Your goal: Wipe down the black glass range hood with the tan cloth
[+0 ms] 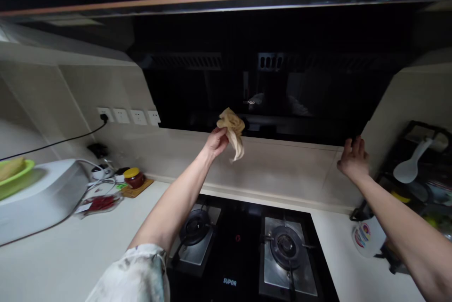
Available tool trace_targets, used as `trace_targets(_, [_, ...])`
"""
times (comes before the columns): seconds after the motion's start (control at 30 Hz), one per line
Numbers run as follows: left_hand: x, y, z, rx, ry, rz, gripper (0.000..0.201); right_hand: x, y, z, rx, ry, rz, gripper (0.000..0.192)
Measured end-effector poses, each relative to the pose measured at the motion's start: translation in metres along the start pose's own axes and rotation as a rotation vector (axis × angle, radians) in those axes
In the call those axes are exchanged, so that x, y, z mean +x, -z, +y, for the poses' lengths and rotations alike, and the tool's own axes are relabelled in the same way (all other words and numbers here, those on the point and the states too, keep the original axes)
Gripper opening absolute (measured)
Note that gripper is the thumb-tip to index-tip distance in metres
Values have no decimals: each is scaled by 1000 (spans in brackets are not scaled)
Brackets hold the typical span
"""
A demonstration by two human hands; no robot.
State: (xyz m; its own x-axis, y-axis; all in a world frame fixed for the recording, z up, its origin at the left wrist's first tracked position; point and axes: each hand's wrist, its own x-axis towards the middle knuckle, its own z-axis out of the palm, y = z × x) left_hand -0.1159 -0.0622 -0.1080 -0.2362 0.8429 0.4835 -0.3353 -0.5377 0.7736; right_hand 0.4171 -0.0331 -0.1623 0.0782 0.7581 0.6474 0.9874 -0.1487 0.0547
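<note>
My left hand (pixel 216 142) is closed on a crumpled tan cloth (pixel 231 128), pinched between thumb and fingers. The cloth is up against the lower edge of the black range hood panel (pixel 197 99), left of its middle, with one end hanging below the edge. At the panel's lower right corner is my right hand (pixel 354 161), its fingers pointing up and slightly apart, with the fingertips at the edge. No loose object shows in that hand. Below both arms lies the black gas stove (pixel 240 245).
Two burners (pixel 286 242) sit under my arms. On the left are a white appliance (pixel 45 194) with a green bowl (pixel 21 177), a yellow-lidded jar (pixel 133 178) and a bag of something red (pixel 102 203). A white bottle (pixel 369 236) and a ladle (pixel 411 165) stand right.
</note>
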Motion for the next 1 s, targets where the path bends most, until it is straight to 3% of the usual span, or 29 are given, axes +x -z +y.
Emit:
trace_targets(0.07, [-20,1,5,-228,167,-83,25,0,2,0,10,-3,-12,91])
trace_targets(0.2, [-56,-4,14,-352,454,-236,26,-1,7,-2,51,-7,-14,91])
trace_targets(0.3, [-72,-7,15,-377,539,-346,36,-1,11,-2,99,-5,-28,94])
trace_targets(0.37, [-77,-5,12,-316,552,-354,39,-1,13,-2,117,-10,-48,96])
trace_targets(0.5, [-79,2,0,14,564,-336,54,0,16,-3,113,-19,-16,95])
trace_targets(0.57, [-82,3,-5,278,549,-352,57,2,18,-2,83,-32,-49,97])
trace_targets(0.67, [-91,0,-4,786,343,-256,46,7,27,-1,41,-49,-136,98])
trace_targets(0.73, [-96,-3,0,1074,193,-140,35,10,37,-6,33,-67,-122,94])
trace_targets(0.83, [-101,-12,3,1194,122,-10,30,3,59,-37,126,-62,-7,84])
trace_targets(0.93, [-99,-31,-3,887,241,63,36,-25,79,-103,421,118,-32,76])
trace_targets(1.0, [-98,-50,-12,684,322,52,36,-52,89,-156,709,381,-104,77])
